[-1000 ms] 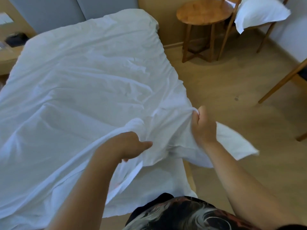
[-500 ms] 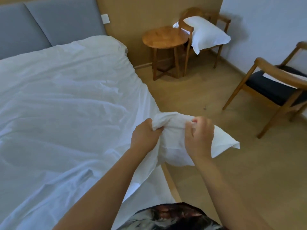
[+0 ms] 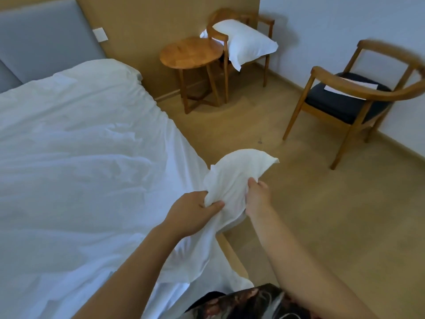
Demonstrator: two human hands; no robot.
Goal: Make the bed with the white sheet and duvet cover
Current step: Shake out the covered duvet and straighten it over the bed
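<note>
A white duvet cover lies spread and wrinkled over the bed, reaching up to the grey headboard. Its near right corner is lifted off the bed edge and bunched up over the floor. My left hand grips the bunched cloth from the left, thumb on top. My right hand pinches the same corner from the right, fingers curled into the fabric. Below the lifted corner a second white layer hangs down the bed side.
A round wooden side table stands by the wall beyond the bed. Behind it a wooden chair holds a white pillow. Another wooden armchair with a dark seat and a white paper stands at right. Tan floor lies between.
My hands have gathered the corner closer together and lifted it off the bed edge. The view has swung up and to the right, bringing the chairs into sight.
</note>
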